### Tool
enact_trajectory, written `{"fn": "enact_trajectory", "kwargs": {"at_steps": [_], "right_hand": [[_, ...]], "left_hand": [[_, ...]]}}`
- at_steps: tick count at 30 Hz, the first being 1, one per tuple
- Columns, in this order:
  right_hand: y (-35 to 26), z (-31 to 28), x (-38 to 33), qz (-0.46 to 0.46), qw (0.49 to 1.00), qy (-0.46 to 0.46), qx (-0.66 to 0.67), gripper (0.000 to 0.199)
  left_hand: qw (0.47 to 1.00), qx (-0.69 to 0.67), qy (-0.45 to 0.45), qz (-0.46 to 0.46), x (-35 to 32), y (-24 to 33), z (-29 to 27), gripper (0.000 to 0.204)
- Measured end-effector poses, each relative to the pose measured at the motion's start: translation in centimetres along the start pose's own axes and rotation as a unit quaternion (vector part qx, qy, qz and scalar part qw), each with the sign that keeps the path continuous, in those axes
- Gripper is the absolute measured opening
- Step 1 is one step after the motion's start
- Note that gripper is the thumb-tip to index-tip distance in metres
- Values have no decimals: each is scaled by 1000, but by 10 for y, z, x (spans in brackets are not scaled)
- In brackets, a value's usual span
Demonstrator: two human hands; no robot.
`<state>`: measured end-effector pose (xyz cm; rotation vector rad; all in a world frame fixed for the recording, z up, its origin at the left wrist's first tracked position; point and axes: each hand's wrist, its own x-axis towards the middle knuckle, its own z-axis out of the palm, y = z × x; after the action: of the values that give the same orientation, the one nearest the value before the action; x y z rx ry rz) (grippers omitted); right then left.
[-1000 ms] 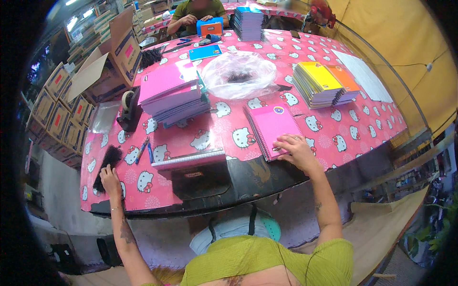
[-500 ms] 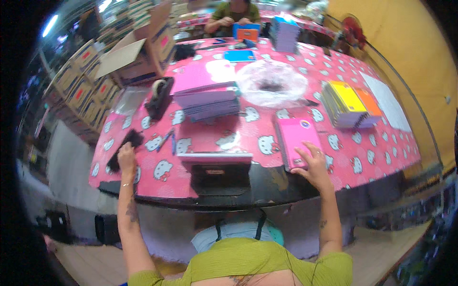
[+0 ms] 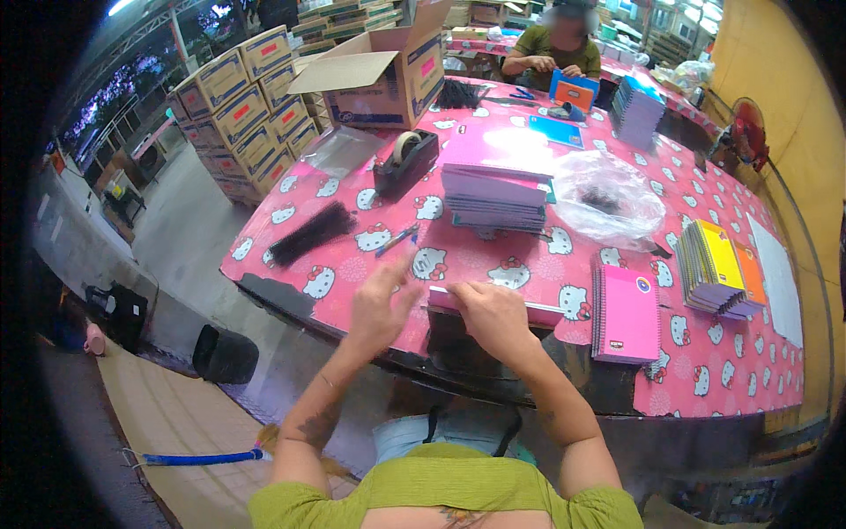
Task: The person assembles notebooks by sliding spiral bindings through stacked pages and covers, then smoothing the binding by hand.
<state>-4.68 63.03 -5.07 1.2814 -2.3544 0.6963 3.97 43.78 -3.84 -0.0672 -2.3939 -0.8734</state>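
Note:
A pink stack of notebook sheets [image 3: 546, 311] stands on edge in a black holder [image 3: 458, 339] at the table's near edge. My right hand [image 3: 491, 319] is closed on its top edge, fingers bent over it. My left hand [image 3: 379, 309] is raised just left of the holder, smeared by motion; whether anything thin is between its fingers cannot be made out. Beyond it lies a pile of thin black binding coils [image 3: 313, 234]. To the right of the holder rests a closed pink spiral notebook [image 3: 626, 313].
Stacked pink notebooks [image 3: 495, 194], a tape dispenser [image 3: 407, 163], pens [image 3: 397, 240] and a crumpled plastic bag [image 3: 608, 198] lie farther in. Yellow notebooks [image 3: 709, 264] stand at right. An open carton [image 3: 379, 88] is at far left. A co-worker [image 3: 555, 53] sits opposite.
My left hand has left the black coil pile and come toward the holder. The right hand has let go of the pink spiral notebook and taken hold of the upright sheets. The view has shifted left.

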Motion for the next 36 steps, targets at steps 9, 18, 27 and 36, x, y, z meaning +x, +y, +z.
{"fn": "enact_trajectory", "kwargs": {"at_steps": [9,18,27,36], "right_hand": [[-5,-7,2,7,1000,-2,29,21],[-5,-8,3,9,999,-16,28,18],[-4,-9,2,-5,999,-16,42,19],[1,-12,1,-4,999,-6,51,20]], "left_hand": [[997,-20,69,7,-32,-6,13,22],[995,25,82,42,-24,-18,19,30],[980,-2,-175,92,15,-25,-2,20],[979,-33,-189,72,26,-6,-6,23]]}}
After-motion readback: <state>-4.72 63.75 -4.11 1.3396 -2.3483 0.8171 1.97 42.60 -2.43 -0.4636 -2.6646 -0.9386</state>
